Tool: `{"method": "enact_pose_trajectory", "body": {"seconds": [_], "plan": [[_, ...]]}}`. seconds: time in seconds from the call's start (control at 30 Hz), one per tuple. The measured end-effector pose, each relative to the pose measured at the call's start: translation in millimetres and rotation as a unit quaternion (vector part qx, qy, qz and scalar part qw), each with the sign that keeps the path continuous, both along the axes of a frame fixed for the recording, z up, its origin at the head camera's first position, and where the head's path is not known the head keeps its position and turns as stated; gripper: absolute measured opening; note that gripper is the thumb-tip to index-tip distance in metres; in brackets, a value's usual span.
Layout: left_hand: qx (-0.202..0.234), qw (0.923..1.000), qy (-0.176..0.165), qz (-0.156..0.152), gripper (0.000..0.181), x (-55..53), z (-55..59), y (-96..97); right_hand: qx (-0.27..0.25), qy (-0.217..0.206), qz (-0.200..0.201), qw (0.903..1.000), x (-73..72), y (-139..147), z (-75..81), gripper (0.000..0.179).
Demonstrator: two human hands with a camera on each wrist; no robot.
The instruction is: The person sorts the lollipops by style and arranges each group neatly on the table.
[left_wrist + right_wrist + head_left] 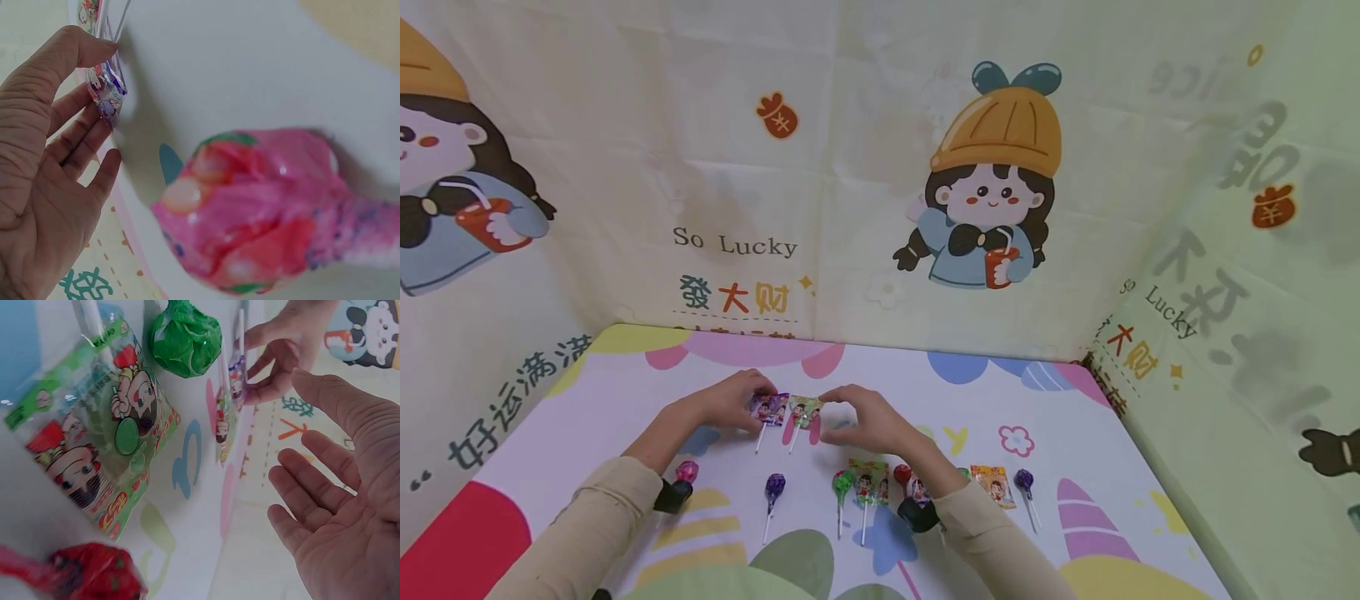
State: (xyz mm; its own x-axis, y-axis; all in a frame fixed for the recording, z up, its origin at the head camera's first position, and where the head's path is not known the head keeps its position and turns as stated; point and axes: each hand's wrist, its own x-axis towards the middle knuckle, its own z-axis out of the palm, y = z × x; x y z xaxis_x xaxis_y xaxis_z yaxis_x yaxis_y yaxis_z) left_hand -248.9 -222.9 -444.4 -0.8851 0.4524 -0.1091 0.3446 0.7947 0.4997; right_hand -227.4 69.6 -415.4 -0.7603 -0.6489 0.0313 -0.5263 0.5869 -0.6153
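Observation:
My left hand holds a flat-packed lollipop in a purple wrapper by its side edge, thumb on one side and fingers on the other. Right beside it lies a flat-packed lollipop in a green wrapper, its white stick towards me. My right hand is just right of that green packet, thumb and fingers spread apart. The right wrist view shows nothing between those fingers. Close to the left wrist camera is a pink ball lollipop.
Nearer me lie a purple ball lollipop, a green ball lollipop, another green packet and a red ball lollipop. Further right are an orange packet and a dark purple lollipop. A printed cloth wall stands behind the table.

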Motion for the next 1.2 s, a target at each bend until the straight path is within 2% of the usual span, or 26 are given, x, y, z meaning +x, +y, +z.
{"method": "enact_pose_trajectory", "body": {"seconds": [0.1,0.33,0.53,0.8,1.2], "plan": [[-0.001,1.0,0.0,0.003,0.057,-0.5,1.4,0.1,-0.001,-0.005,-0.006,1.0,4.1,6,1.8,0.058],[-0.004,1.0,0.006,-0.003,0.058,0.7,-3.8,-1.4,-0.005,0.0,-0.002,1.0,18.4,17,4.5,0.057],[-0.002,1.0,0.009,0.0,0.058,-2.0,-1.8,-1.0,-0.015,-0.002,-0.003,0.9999,28.3,23,9.6,0.057],[-0.004,1.0,0.004,0.002,0.058,-2.8,-4.2,-1.1,-0.031,0.005,-0.005,0.9995,37.8,40,1.4,0.056],[-0.012,0.9999,0.012,0.002,0.057,-3.0,-4.4,-0.3,-0.05,0.009,-0.036,0.998,48.7,54,-5.5,0.057]]}}
